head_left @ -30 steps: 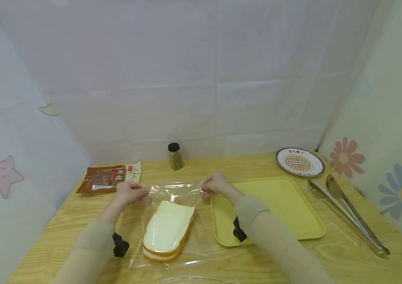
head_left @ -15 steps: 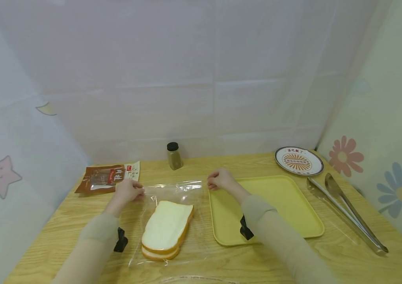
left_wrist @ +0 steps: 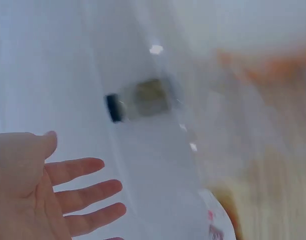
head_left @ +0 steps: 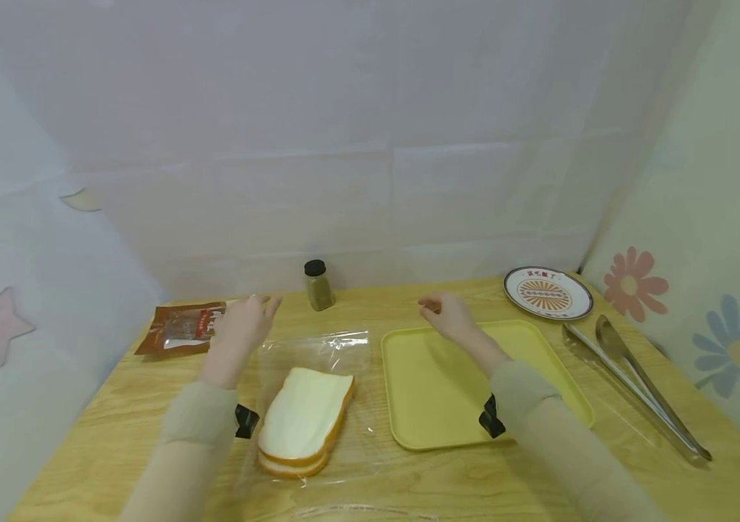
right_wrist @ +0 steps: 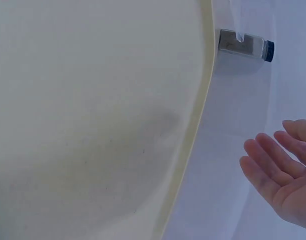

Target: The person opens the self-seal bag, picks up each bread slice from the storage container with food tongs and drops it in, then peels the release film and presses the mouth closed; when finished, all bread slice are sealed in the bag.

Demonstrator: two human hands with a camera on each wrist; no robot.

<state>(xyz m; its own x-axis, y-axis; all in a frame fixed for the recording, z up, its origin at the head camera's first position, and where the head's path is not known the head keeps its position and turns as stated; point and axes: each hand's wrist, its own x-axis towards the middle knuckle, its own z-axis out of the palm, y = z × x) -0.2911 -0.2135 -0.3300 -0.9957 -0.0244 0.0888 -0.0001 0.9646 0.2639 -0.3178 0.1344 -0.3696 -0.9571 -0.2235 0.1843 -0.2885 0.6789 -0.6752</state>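
My left hand [head_left: 241, 330] is raised near the brown food packet [head_left: 181, 331], covering its right part. In the left wrist view, its fingers spread with nothing between them. Over the far part of the yellow tray [head_left: 422, 391] hovers my right hand [head_left: 453, 317], its fingers loosely bent and holding nothing, as the right wrist view confirms. Between the arms, two stacked bread slices [head_left: 307, 413] lie with a clear plastic bag [head_left: 347, 351] spread flat; whether they are inside it or on top, I cannot tell.
A spice jar [head_left: 320, 288] with a black lid stands at the back by the wall. To the far right are a patterned plate [head_left: 548, 293] and metal tongs [head_left: 638, 395]. Another piece of clear plastic [head_left: 363, 512] shows at the front edge.
Both hands have let go of the clear bag's far corners. The left rose and went up over the packet; the right moved right, over the tray. The bread stayed put.
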